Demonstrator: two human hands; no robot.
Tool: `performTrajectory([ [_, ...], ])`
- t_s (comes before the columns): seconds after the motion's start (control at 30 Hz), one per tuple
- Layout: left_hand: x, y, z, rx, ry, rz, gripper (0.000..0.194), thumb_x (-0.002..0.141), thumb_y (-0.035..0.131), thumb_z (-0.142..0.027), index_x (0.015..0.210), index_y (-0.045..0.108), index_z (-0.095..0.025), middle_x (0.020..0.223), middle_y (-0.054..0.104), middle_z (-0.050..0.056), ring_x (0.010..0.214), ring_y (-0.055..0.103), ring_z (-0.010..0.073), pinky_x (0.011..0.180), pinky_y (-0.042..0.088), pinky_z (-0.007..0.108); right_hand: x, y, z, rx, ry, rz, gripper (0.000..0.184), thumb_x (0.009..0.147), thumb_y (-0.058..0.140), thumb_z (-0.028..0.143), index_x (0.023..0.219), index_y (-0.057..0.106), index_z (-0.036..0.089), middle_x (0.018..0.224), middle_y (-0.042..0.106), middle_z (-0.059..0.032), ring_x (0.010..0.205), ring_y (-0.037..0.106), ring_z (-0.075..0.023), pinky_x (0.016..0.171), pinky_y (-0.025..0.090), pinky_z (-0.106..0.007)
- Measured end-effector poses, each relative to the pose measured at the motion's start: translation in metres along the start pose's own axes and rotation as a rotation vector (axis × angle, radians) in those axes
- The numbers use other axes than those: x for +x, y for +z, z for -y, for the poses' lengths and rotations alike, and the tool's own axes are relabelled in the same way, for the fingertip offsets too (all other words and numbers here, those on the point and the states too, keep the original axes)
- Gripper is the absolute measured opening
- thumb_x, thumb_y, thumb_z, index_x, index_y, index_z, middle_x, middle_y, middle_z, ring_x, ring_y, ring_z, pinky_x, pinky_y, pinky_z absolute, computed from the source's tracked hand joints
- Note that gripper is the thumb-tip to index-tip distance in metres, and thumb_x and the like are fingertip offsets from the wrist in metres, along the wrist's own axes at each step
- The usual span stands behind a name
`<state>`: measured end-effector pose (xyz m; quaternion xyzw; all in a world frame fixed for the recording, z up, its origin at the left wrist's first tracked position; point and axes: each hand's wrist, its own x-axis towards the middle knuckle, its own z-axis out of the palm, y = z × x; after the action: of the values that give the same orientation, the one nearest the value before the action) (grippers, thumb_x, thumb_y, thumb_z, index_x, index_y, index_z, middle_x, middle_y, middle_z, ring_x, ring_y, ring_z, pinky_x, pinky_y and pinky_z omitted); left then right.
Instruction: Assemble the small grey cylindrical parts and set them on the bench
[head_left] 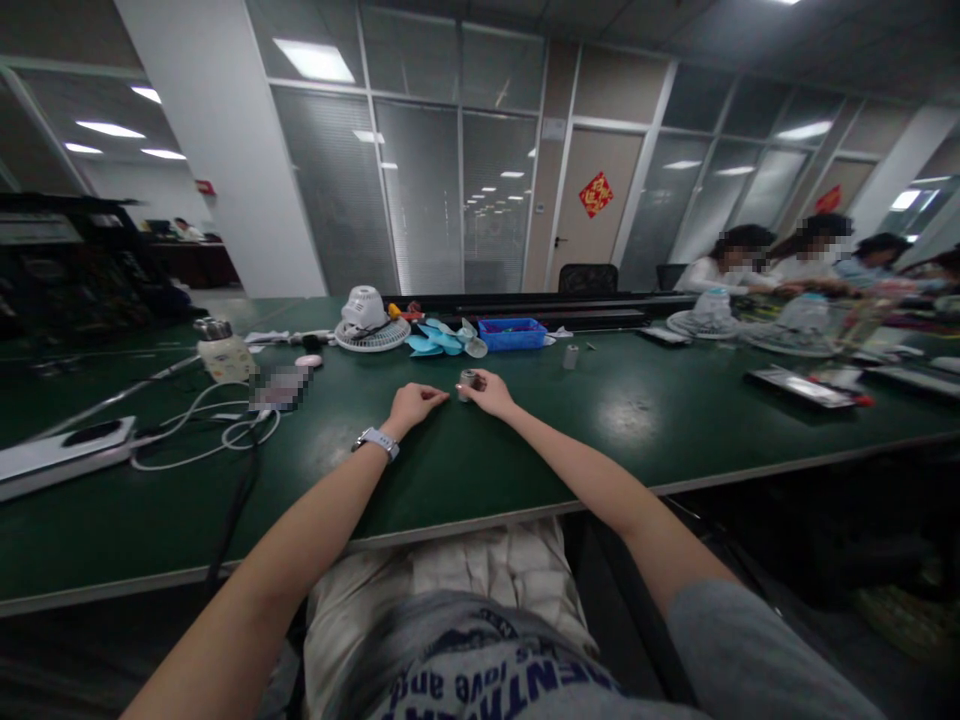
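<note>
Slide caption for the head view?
Right hand grips a small cylindrical part at a green table, left hand alongside; light-blue fan blades and a blue bin lie beyond.

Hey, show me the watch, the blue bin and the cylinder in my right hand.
Watch (383, 440): head view, on its strap.
Blue bin (517, 342): head view, on its front wall.
Cylinder (468, 375): head view, near its top end.
</note>
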<state>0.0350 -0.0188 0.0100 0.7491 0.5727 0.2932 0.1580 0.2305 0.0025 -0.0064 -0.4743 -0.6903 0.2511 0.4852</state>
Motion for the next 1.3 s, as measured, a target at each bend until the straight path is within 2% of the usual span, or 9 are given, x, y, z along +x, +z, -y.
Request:
performTrajectory([
  [0.2, 0.001, 0.001, 0.003, -0.028, -0.026, -0.013, 0.036, 0.084, 0.058, -0.047, 0.104, 0.075, -0.022, 0.092, 0.075, 0.005, 0.079, 0.066, 0.018, 0.065, 0.044, 0.024, 0.007, -0.082, -0.008, -0.405, 0.224, -0.437, 0.042, 0.083, 0.065, 0.04, 0.12, 0.06, 0.021, 0.111, 0.069, -0.0086, 0.102, 0.065, -0.0228, 0.09, 0.049, -0.035],
  [0.37, 0.004, 0.003, 0.005, -0.02, -0.017, -0.043, 0.038, 0.087, 0.053, -0.046, 0.106, 0.074, -0.022, 0.091, 0.074, 0.005, 0.082, 0.066, 0.0187, 0.066, 0.044, 0.024, -0.006, -0.146, -0.03, -0.659, 0.437, -0.595, 0.04, 0.086, 0.062, 0.031, 0.123, 0.057, 0.019, 0.115, 0.066, -0.0132, 0.106, 0.062, -0.0257, 0.091, 0.046, -0.039],
  [0.6, 0.005, 0.004, 0.007, -0.026, -0.021, -0.044, 0.037, 0.087, 0.051, -0.045, 0.105, 0.074, -0.022, 0.086, 0.074, 0.005, 0.081, 0.066, 0.019, 0.069, 0.046, 0.025, -0.014, -0.162, -0.045, -0.648, 0.637, -0.628, 0.038, 0.086, 0.06, 0.03, 0.122, 0.054, 0.018, 0.114, 0.063, -0.0164, 0.107, 0.061, -0.0279, 0.091, 0.044, -0.042],
  [0.73, 0.005, 0.005, 0.006, -0.037, -0.019, -0.062, 0.033, 0.088, 0.052, -0.04, 0.105, 0.073, -0.022, 0.086, 0.074, 0.005, 0.08, 0.067, 0.018, 0.072, 0.047, 0.025, -0.012, -0.155, -0.038, -0.705, 0.579, -0.742, 0.056, 0.082, 0.062, 0.026, 0.132, 0.041, 0.015, 0.126, 0.053, -0.0216, 0.118, 0.052, -0.0303, 0.096, 0.04, -0.046],
  [0.87, 0.007, 0.006, 0.006, -0.054, -0.046, -0.089, 0.031, 0.088, 0.051, -0.035, 0.107, 0.071, -0.021, 0.085, 0.073, 0.004, 0.079, 0.067, 0.0171, 0.072, 0.048, 0.024, -0.009, -0.127, -0.01, -0.802, 0.229, -0.725, 0.056, 0.084, 0.057, 0.021, 0.136, 0.038, 0.013, 0.138, 0.044, -0.0213, 0.128, 0.041, -0.03, 0.103, 0.032, -0.047],
  [0.97, 0.007, 0.005, 0.005, -0.056, -0.095, -0.142, 0.032, 0.088, 0.049, -0.032, 0.109, 0.07, -0.02, 0.082, 0.073, 0.004, 0.078, 0.066, 0.0176, 0.073, 0.048, 0.025, -0.012, -0.083, 0.019, -0.762, -0.08, -0.482, 0.049, 0.087, 0.053, 0.022, 0.135, 0.044, 0.014, 0.139, 0.046, -0.0176, 0.13, 0.039, -0.0279, 0.106, 0.029, -0.046],
  [1.1, 0.004, 0.002, 0.004, -0.052, -0.158, -0.209, 0.032, 0.087, 0.047, -0.027, 0.108, 0.069, -0.02, 0.083, 0.073, 0.005, 0.081, 0.066, 0.0191, 0.076, 0.048, 0.027, -0.025, -0.014, 0.042, -0.652, -0.42, 0.026, 0.04, 0.092, 0.052, 0.033, 0.131, 0.055, 0.025, 0.144, 0.046, -0.0084, 0.131, 0.041, -0.0243, 0.108, 0.03, -0.043],
  [1.2, 0.003, 0.0, 0.003, -0.045, -0.174, -0.235, 0.032, 0.085, 0.045, -0.024, 0.106, 0.07, -0.021, 0.089, 0.073, 0.006, 0.085, 0.066, 0.0196, 0.078, 0.048, 0.027, -0.029, 0.017, 0.041, -0.635, -0.394, 0.292, 0.035, 0.091, 0.055, 0.038, 0.123, 0.063, 0.028, 0.143, 0.049, -0.0057, 0.132, 0.043, -0.0268, 0.107, 0.033, -0.046],
  [1.3, 0.002, 0.0, 0.003, -0.062, -0.171, -0.229, 0.033, 0.084, 0.044, -0.023, 0.105, 0.07, -0.021, 0.085, 0.073, 0.005, 0.083, 0.066, 0.0191, 0.077, 0.048, 0.027, -0.026, 0.024, 0.034, -0.576, -0.344, 0.361, 0.029, 0.092, 0.053, 0.03, 0.117, 0.068, 0.027, 0.129, 0.061, -0.0042, 0.122, 0.053, -0.0249, 0.103, 0.04, -0.042],
])
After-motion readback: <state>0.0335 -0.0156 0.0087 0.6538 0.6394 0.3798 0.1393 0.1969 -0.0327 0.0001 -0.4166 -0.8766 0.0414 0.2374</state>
